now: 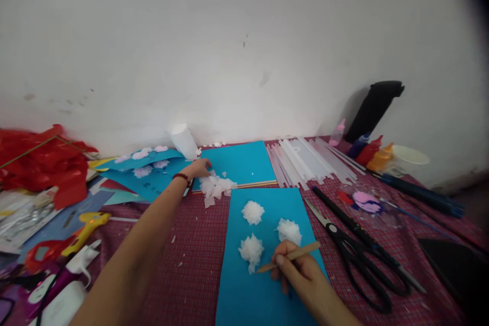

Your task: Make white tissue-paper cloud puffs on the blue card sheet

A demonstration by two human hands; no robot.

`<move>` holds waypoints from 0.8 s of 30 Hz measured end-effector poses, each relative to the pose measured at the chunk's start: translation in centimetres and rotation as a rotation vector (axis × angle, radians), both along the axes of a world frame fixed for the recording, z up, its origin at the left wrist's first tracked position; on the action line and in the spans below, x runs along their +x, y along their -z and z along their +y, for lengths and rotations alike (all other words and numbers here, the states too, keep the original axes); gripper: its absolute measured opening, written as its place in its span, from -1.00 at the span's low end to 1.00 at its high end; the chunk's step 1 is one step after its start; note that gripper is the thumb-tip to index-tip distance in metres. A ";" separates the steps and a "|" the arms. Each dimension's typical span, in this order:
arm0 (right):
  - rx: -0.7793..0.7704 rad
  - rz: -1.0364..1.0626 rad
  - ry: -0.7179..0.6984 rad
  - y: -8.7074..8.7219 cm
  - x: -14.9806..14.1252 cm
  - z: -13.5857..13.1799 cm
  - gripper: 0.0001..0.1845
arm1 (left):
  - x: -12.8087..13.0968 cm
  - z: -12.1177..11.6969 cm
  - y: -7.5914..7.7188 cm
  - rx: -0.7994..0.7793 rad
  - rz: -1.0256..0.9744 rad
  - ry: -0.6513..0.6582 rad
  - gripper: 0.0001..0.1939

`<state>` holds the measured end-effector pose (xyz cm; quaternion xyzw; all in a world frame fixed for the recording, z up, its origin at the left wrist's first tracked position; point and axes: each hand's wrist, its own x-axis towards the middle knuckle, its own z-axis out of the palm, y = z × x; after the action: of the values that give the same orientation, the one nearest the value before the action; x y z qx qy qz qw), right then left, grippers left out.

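Observation:
My right hand [296, 272] rests on a blue paper sheet [248, 295] and pinches a thin wooden stick [290, 255] that lies almost flat. The stick's tip is near the lowest of three fluffy white tissue puffs [251, 250]. My left hand [198, 167], with a red bead bracelet at the wrist, reaches far across the table. Its fingers curl down beside a loose pile of white tissue squares [216, 187] at the edge of a second blue sheet [239, 163]. Whether those fingers hold a piece is hidden.
Large black-handled scissors [359, 260] lie right of the sheet. White strips [309, 158], small paint bottles [369, 150], a paper cup [407, 158] and a black object stand at the back right. Red plastic [46, 163], a yellow glue gun [86, 229] and paper scraps crowd the left.

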<state>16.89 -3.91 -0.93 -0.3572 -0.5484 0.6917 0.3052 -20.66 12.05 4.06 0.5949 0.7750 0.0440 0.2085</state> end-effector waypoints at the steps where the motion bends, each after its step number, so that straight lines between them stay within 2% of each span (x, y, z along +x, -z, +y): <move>1: -0.003 0.001 -0.001 0.0 0.0 0.0 -0.61 | 0.0 -0.1 0.1 -0.004 -0.026 -0.007 -0.67; 6: 0.027 0.002 0.007 0.1 0.1 0.0 -0.64 | 0.5 -1.2 0.3 0.057 -0.190 -0.065 -0.68; 9: 0.028 0.003 0.013 0.1 0.1 0.1 -0.67 | 1.1 -2.2 -0.5 0.173 -0.320 -0.101 -0.68; 14: 0.116 0.004 0.069 -0.7 0.4 0.3 -0.74 | 2.5 -5.0 -3.3 0.509 -0.602 -0.132 -0.81; 17: 0.187 -0.008 0.056 -1.3 0.7 0.3 -0.81 | 4.1 -7.4 -4.2 0.756 -0.780 -0.159 -0.82; 19: 0.239 -0.033 0.013 -1.6 0.8 0.1 -0.85 | 5.5 -9.5 -3.9 0.862 -0.882 -0.165 -0.81; 21: 0.292 -0.061 -0.026 -1.6 0.8 -0.2 -0.86 | 7.1 -12.0 -3.0 0.903 -0.974 -0.168 -0.81; 24: 0.349 -0.090 -0.043 -1.5 0.7 -0.6 -0.87 | 9.2 -15.8 -1.3 0.827 -1.101 -0.147 -0.87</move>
<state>17.60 -4.50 0.56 -0.3177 -0.6809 0.5755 0.3228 -11.46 -3.72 5.33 0.4627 0.5142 0.6453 0.3241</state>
